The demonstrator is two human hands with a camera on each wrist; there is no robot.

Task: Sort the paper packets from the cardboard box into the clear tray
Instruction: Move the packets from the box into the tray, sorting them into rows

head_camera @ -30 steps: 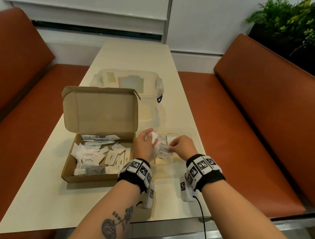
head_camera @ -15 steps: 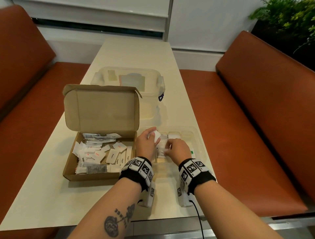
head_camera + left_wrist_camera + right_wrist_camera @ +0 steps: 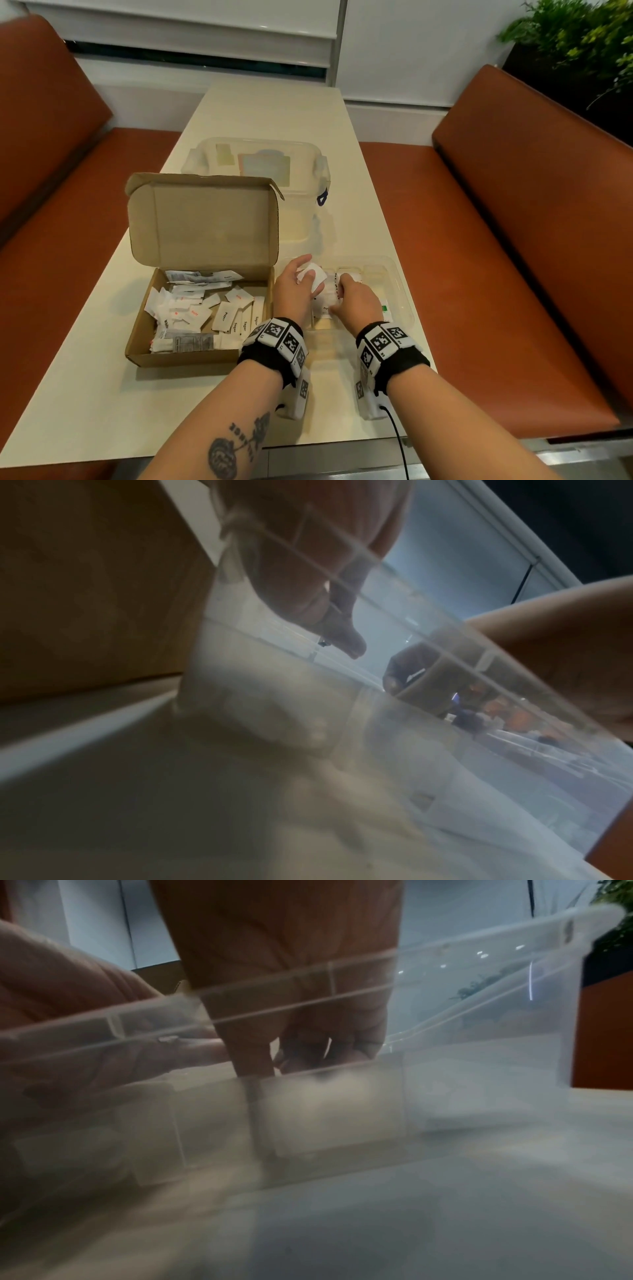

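Paper packets (image 3: 205, 310): small white sachets, some printed "Sugar", "Pepper", "Salt"; most heaped in open cardboard box (image 3: 202, 356), lid upright. Left hand (image 3: 297, 289) over clear tray (image 3: 402, 291), fingers curled round white packets (image 3: 313, 274). Right hand (image 3: 356, 303) in tray, fingertips pinching packet (image 3: 330, 291). Tray compartments hold few packets. Lidded clear tub (image 3: 260, 164) behind box. Cream table (image 3: 102, 394); orange bench seats (image 3: 496, 274) both sides; plant (image 3: 575, 37) far right
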